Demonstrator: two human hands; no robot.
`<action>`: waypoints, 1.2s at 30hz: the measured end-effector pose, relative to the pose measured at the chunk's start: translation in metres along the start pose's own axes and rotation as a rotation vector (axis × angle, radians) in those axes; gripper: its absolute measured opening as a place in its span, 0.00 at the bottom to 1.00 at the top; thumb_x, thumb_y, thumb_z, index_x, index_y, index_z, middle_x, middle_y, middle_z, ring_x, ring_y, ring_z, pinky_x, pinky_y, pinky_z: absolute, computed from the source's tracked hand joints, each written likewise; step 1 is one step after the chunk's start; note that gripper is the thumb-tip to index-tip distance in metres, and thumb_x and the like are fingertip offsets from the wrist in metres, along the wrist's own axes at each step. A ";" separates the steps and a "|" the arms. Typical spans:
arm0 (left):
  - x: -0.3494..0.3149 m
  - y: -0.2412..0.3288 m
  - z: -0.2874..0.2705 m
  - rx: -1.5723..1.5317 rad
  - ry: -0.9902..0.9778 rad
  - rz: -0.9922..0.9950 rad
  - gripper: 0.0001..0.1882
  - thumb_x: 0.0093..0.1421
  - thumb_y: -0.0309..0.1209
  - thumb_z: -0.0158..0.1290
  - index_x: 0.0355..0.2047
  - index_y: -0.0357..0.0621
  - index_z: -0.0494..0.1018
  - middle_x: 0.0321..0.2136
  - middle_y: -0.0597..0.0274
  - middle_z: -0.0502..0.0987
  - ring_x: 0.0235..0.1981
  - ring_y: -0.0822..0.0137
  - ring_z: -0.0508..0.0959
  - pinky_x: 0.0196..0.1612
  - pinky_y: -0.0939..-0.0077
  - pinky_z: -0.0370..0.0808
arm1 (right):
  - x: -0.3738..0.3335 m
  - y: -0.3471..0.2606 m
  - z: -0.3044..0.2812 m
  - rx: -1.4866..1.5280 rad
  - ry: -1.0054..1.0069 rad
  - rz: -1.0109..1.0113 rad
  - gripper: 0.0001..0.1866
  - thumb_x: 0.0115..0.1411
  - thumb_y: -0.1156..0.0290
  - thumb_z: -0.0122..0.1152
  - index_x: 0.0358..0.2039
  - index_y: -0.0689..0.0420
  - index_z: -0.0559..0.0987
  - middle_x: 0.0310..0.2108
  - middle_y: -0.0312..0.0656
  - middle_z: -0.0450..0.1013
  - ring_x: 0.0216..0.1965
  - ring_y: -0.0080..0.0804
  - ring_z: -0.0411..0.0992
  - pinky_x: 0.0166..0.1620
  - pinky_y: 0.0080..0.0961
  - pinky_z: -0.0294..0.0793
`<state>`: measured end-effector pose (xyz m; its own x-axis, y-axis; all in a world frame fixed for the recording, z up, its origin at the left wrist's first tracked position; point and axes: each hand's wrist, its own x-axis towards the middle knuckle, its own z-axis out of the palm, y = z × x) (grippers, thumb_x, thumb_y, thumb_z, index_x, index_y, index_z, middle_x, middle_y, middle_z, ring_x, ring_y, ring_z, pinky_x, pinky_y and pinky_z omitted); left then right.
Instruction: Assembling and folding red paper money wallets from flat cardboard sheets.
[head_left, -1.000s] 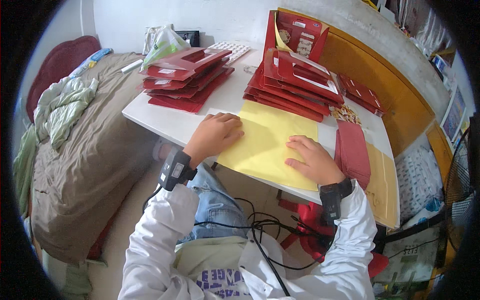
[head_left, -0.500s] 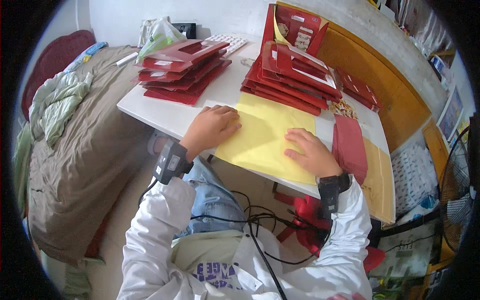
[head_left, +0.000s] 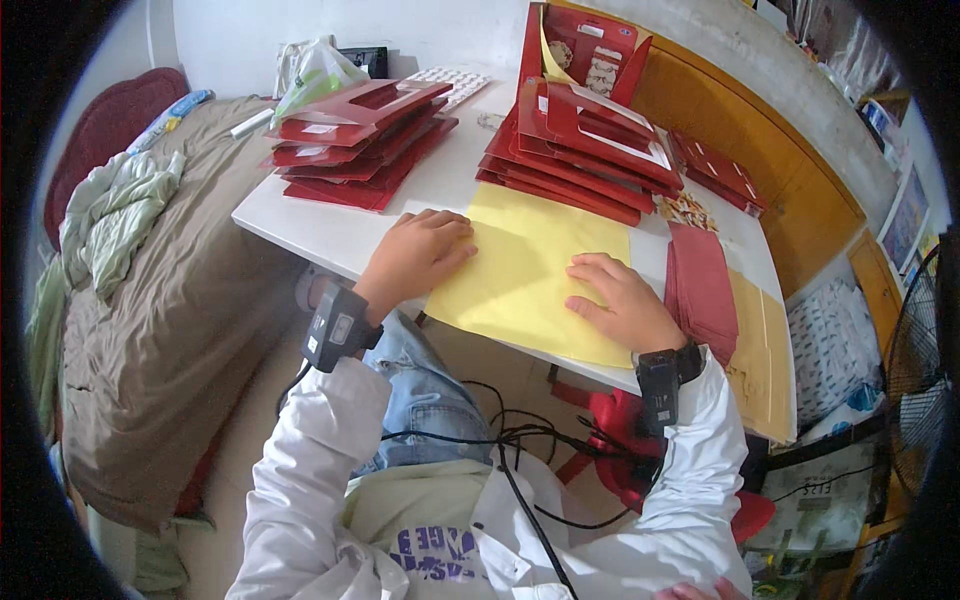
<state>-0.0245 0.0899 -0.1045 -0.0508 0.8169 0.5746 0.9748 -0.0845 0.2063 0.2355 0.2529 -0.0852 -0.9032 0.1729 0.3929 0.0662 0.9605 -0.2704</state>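
Observation:
A yellow sheet of paper (head_left: 520, 270) lies flat on the white table in front of me, its near edge along the table's front edge. My left hand (head_left: 420, 250) rests across the sheet's left edge, fingers loosely bent and holding nothing. On the right part of the sheet lies my right hand (head_left: 620, 300), palm down, with the thumb apart from the fingers. Beyond the sheet is a stack of red folded card folders with window cut-outs (head_left: 585, 150). Dark red paper pieces (head_left: 702, 290) lie in a pile beside my right hand.
Another stack of red folders (head_left: 365, 140) stands at the table's (head_left: 300, 228) left. Tan sheets (head_left: 760, 350) lie at the right edge. An upright red box (head_left: 585, 50) is at the back. A bed (head_left: 170, 300), a fan (head_left: 915, 370) and black cables (head_left: 520, 435) surround me. Fingers (head_left: 705, 590) show at the lower edge.
The view has shifted slightly. Both hands stay on the yellow sheet, with hardly any visible movement.

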 end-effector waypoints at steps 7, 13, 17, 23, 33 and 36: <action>-0.001 0.002 -0.001 -0.008 -0.023 -0.013 0.16 0.60 0.39 0.49 0.40 0.41 0.75 0.43 0.55 0.76 0.46 0.55 0.74 0.49 0.61 0.69 | -0.003 0.001 0.004 0.003 0.015 -0.005 0.20 0.57 0.60 0.60 0.43 0.61 0.75 0.47 0.47 0.69 0.49 0.46 0.69 0.52 0.35 0.68; 0.000 0.002 -0.002 -0.001 -0.027 0.011 0.17 0.60 0.41 0.48 0.40 0.42 0.75 0.44 0.57 0.76 0.46 0.57 0.74 0.49 0.62 0.68 | 0.003 0.003 0.002 0.023 0.024 -0.019 0.19 0.56 0.61 0.61 0.43 0.61 0.75 0.47 0.47 0.69 0.49 0.47 0.68 0.52 0.35 0.68; 0.001 -0.001 -0.001 0.015 -0.040 0.010 0.16 0.61 0.41 0.47 0.40 0.43 0.75 0.44 0.58 0.76 0.48 0.57 0.73 0.50 0.62 0.68 | 0.004 0.003 0.002 0.031 -0.022 0.018 0.19 0.58 0.62 0.59 0.46 0.60 0.74 0.50 0.47 0.68 0.52 0.45 0.67 0.55 0.33 0.66; -0.001 0.000 -0.002 0.015 -0.042 0.004 0.15 0.61 0.38 0.49 0.40 0.40 0.75 0.45 0.54 0.76 0.46 0.53 0.74 0.49 0.61 0.70 | 0.005 0.001 0.001 0.027 -0.039 0.039 0.19 0.58 0.62 0.59 0.46 0.61 0.74 0.51 0.48 0.68 0.54 0.45 0.66 0.56 0.33 0.65; 0.000 0.001 -0.002 0.015 -0.063 -0.022 0.16 0.61 0.41 0.48 0.40 0.43 0.76 0.45 0.58 0.76 0.49 0.57 0.72 0.50 0.62 0.67 | 0.002 -0.001 0.001 0.023 0.008 0.010 0.19 0.57 0.61 0.60 0.43 0.62 0.75 0.49 0.49 0.69 0.50 0.47 0.68 0.53 0.35 0.68; 0.001 -0.002 0.000 0.012 -0.044 -0.007 0.16 0.60 0.41 0.48 0.40 0.43 0.76 0.45 0.58 0.76 0.48 0.57 0.72 0.50 0.62 0.67 | 0.003 0.001 0.001 0.051 0.011 0.020 0.19 0.57 0.61 0.61 0.43 0.62 0.75 0.48 0.49 0.69 0.50 0.47 0.68 0.53 0.35 0.68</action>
<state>-0.0263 0.0907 -0.1047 -0.0483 0.8418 0.5377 0.9770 -0.0722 0.2008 0.2324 0.2537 -0.0847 -0.8969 0.1951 0.3968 0.0625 0.9443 -0.3230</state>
